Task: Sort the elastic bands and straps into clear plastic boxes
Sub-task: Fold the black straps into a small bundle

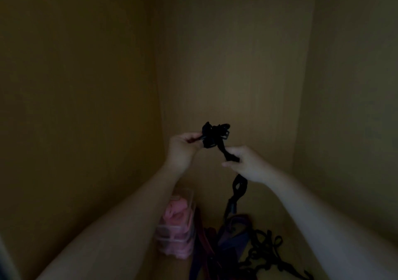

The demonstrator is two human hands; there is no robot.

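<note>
The left hand pinches a bunched black strap; the right hand grips its hanging tail, above a clear box of pink bands.

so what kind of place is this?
Probably inside a wooden cupboard or wardrobe: wood panels close in on three sides, and a clear plastic box and loose straps sit on its floor.

black strap: soft matt woven cloth, limp | box: clear smooth plastic, faint sheen | pink bands in box: soft matt cloth | strap pile: matt flat webbing, purple and red | black cord: matt, looks braided | walls: smooth matt wood-look panel, no visible grain in the dim light
</note>
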